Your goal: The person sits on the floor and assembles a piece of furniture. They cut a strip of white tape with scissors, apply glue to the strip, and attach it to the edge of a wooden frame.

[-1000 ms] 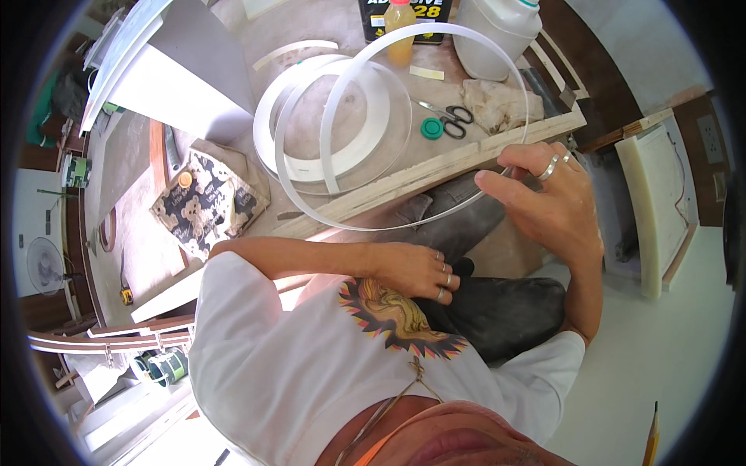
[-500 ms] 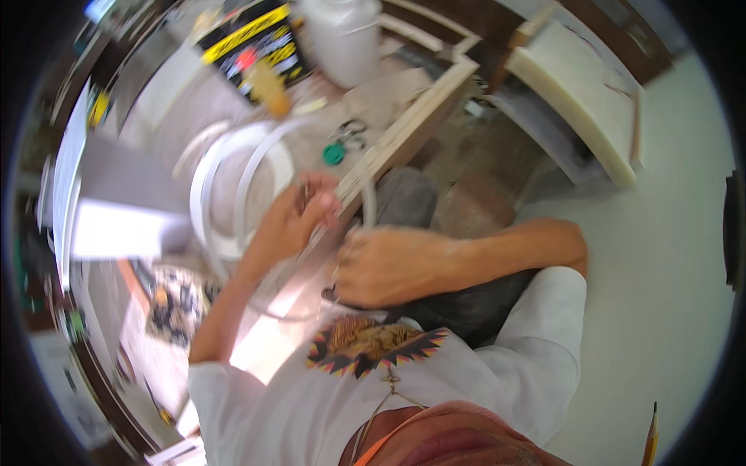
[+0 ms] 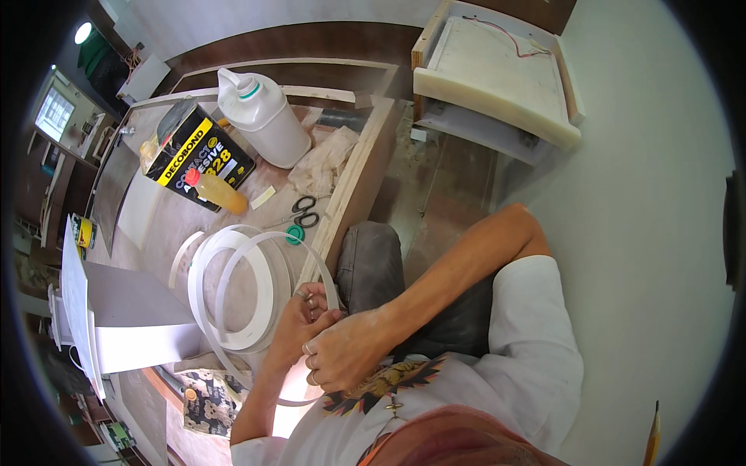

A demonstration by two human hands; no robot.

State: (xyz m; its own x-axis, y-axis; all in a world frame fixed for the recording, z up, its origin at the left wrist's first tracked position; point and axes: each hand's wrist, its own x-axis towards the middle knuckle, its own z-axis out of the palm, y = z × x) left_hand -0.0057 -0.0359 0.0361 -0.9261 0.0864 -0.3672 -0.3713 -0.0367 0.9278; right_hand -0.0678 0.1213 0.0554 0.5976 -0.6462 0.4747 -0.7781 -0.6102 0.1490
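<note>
A long white edging strip point(image 3: 329, 289) arcs from a loose coil point(image 3: 197, 299) on the worktop down to my hands, low and close to my body. My left hand point(image 3: 299, 326) is closed on it, with the fingers curled and the thumb pointing at the other hand. Pressed up beside it, my right hand point(image 3: 350, 349) makes a fist with the knuckles up. The strip runs in at its thumb side, though the grip itself is hidden. Another stretch of strip passes under my left forearm.
Scissors point(image 3: 301, 213) and a green cap point(image 3: 294, 234) lie beyond the coil. Farther back stand an amber bottle point(image 3: 221, 194), a black adhesive can point(image 3: 203, 159) and a white jug point(image 3: 268, 120). A wooden rim point(image 3: 361, 175) edges the worktop. At left stands a white panel box point(image 3: 144, 342).
The view has shifted, so more of the far worktop shows. My hands have come together, and my left fingers now meet the strip near my right hand.
</note>
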